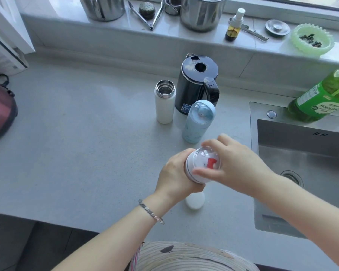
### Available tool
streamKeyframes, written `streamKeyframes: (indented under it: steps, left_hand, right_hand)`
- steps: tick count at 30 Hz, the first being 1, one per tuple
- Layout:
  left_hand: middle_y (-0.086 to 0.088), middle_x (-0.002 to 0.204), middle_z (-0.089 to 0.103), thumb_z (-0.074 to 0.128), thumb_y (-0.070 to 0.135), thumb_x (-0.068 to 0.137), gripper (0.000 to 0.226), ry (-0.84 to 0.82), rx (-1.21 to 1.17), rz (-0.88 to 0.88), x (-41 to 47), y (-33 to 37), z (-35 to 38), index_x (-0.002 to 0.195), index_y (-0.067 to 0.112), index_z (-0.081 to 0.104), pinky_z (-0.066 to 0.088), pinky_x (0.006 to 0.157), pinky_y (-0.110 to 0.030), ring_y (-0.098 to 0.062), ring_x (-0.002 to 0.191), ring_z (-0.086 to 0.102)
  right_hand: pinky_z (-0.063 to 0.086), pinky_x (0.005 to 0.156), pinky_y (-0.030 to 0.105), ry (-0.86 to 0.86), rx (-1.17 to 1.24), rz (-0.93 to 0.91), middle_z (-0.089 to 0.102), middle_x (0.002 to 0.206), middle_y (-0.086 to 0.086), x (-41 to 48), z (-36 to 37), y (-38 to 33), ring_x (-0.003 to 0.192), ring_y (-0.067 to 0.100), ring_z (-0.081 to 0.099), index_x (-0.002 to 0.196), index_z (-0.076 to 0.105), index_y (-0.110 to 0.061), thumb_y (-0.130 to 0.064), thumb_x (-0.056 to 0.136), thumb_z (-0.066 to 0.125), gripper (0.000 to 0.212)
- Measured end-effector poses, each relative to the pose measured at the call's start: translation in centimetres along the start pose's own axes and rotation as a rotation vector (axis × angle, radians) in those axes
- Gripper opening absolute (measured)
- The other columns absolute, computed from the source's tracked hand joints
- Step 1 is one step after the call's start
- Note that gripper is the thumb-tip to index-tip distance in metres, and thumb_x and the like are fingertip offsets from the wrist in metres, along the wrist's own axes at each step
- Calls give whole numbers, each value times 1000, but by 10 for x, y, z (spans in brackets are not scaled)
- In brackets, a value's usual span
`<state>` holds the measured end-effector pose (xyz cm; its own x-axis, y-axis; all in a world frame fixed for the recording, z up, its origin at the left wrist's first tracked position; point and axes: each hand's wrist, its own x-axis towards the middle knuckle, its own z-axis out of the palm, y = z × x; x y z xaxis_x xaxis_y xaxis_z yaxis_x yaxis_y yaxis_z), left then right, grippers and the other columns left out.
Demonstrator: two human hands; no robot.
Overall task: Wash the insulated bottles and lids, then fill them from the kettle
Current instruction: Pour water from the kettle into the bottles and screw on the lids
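Head view: near the counter's (76,133) front edge, just left of the sink (301,153), the left hand (174,178) wraps the body of a white bottle (194,200), holding it upright with its long axis pointing almost at the camera. The right hand (237,165) comes from the sink side, fingers closed narrowly around the clear domed lid (204,163) on top, likely to twist it off. An open white flask (164,102), a capped blue bottle (199,122) and the kettle (198,83) stand farther back.
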<state>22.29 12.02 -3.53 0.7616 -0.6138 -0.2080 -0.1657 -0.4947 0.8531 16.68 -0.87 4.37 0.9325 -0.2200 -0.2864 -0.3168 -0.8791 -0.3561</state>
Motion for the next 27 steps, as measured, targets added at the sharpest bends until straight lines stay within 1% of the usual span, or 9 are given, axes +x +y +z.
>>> streamKeyframes:
  steps: [3, 6, 10, 14, 16, 18, 20, 23, 27]
  left_hand:
    - [16, 90, 63, 76, 34, 48, 54, -25, 53, 15, -1, 0, 0, 99, 33, 58, 49, 75, -32, -10, 88, 58]
    - [17, 92, 63, 78, 28, 45, 61, -48, 39, -24, -1, -1, -3, 103, 35, 59, 49, 76, -30, -12, 92, 58]
    - [13, 94, 63, 70, 30, 43, 63, -87, 91, -7, -1, -1, -4, 105, 29, 59, 48, 78, -33, -16, 92, 57]
    - [11, 93, 63, 72, 30, 43, 64, -100, 86, -42, -2, -7, -6, 106, 29, 58, 48, 76, -32, -18, 91, 57]
    - [9, 95, 65, 79, 25, 46, 65, -101, 65, -44, -2, -7, -6, 108, 28, 59, 48, 75, -30, -18, 90, 58]
    - [8, 92, 66, 79, 26, 44, 64, -104, 66, -40, -3, -8, -5, 106, 28, 60, 48, 74, -32, -18, 89, 59]
    - [9, 90, 65, 78, 29, 43, 64, -117, 76, -44, -3, -11, -4, 104, 29, 60, 50, 74, -34, -18, 89, 59]
    - [14, 88, 64, 82, 26, 45, 66, -112, 82, -36, -3, -16, -6, 107, 35, 59, 50, 73, -30, -12, 86, 59]
    - [13, 90, 63, 79, 23, 49, 57, -132, 102, -29, 0, -14, -9, 102, 33, 58, 50, 73, -31, -14, 86, 58]
  right_hand:
    - [36, 76, 27, -147, -20, 99, 46, 116, -3, 4, 1, 3, 104, 17, 50, 130, 36, -33, -68, 75, 46, 66]
    - [38, 83, 16, -319, 176, -55, 33, 120, -13, 1, -9, 8, 104, 0, 45, 136, 24, -45, -40, 78, 63, 71]
    - [36, 67, 29, -75, 12, 111, 55, 103, -2, 1, 6, 2, 95, 21, 55, 115, 46, -27, -63, 78, 50, 53]
    - [40, 89, 27, -312, 260, 6, 36, 125, -14, 2, -2, 8, 111, 9, 48, 138, 23, -43, -54, 80, 59, 69]
    - [44, 83, 29, -163, 160, -85, 42, 111, -10, 2, 7, 7, 98, 17, 54, 129, 40, -39, -52, 77, 62, 58]
    - [42, 74, 30, -18, 18, 2, 47, 100, -3, 3, 14, -3, 90, 23, 55, 116, 49, -28, -63, 75, 56, 54]
    - [41, 75, 29, -109, 47, 62, 49, 107, -3, 4, 13, -3, 92, 20, 54, 121, 44, -31, -67, 74, 53, 60]
    - [43, 77, 25, -276, 64, -91, 38, 120, -14, 0, 2, 8, 96, 16, 55, 132, 29, -46, -50, 75, 62, 66]
    - [38, 64, 30, -61, 43, 83, 55, 91, 0, -7, 21, -3, 82, 23, 55, 113, 38, -21, -61, 74, 59, 60]
